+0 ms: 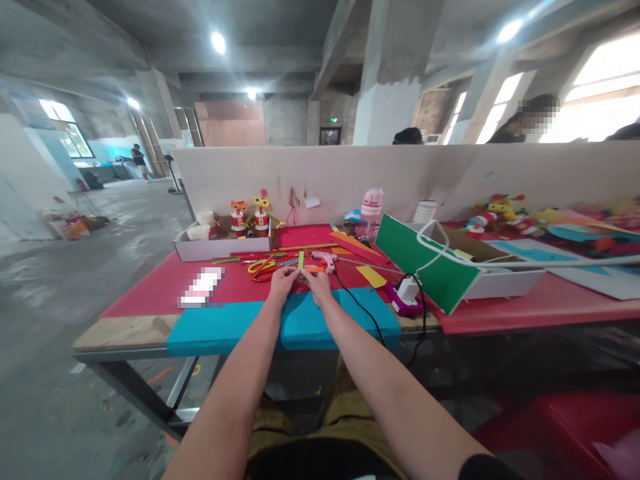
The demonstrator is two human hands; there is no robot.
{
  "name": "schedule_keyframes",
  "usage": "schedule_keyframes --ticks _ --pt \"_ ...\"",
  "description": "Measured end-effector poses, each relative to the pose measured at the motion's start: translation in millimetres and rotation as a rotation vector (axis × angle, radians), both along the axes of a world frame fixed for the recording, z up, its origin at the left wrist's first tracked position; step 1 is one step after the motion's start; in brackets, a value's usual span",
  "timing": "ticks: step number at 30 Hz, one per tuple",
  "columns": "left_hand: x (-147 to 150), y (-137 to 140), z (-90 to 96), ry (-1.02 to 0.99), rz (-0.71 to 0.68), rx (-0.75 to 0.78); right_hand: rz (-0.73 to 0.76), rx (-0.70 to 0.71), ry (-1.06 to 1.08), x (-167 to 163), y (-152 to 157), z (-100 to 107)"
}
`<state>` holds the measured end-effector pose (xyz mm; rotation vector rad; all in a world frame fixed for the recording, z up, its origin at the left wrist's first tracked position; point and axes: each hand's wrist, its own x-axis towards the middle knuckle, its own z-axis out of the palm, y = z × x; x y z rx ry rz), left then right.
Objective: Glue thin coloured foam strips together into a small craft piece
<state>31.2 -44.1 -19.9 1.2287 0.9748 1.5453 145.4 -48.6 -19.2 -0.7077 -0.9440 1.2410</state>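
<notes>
1. Your white tray (225,251), on the left, holds two red-and-white figures (261,221) and some white cups (199,232), too overlapped to count.
2. Your white box (505,284), on the right, has one green panel (420,263) at its left side; its contents are mostly hidden.
3. Your left hand (283,283) and right hand (318,283) pinch one green strip (301,259) between them, over the red table cover (145,287).
4. One pink glue gun (327,261) lies just beyond your right hand.
5. Your fingers hide the strip's lower end.
</notes>
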Motion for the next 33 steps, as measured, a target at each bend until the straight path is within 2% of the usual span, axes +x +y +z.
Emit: schedule_keyframes --ticks 5,18,22,28,33 --pt "-1.2 -2.0 3.5 -0.084 -0.016 -0.041 0.097 -0.006 0.09 -1.1 0.6 4.4" --pt "-0.9 -2.9 3.7 -0.073 -0.026 -0.027 0.089 -0.024 0.109 0.0 4.2 0.2" --pt "-0.6 -3.9 4.6 -0.079 -0.011 -0.033 0.131 -0.006 0.071 -0.2 2.1 1.6" --pt "0.7 -7.1 6.6 0.013 -0.002 0.007 0.038 -0.003 0.053 0.4 -3.7 5.5" --pt "2.3 -9.6 9.9 0.002 0.046 0.057 0.064 0.005 -0.084 -1.0 -9.5 8.4"
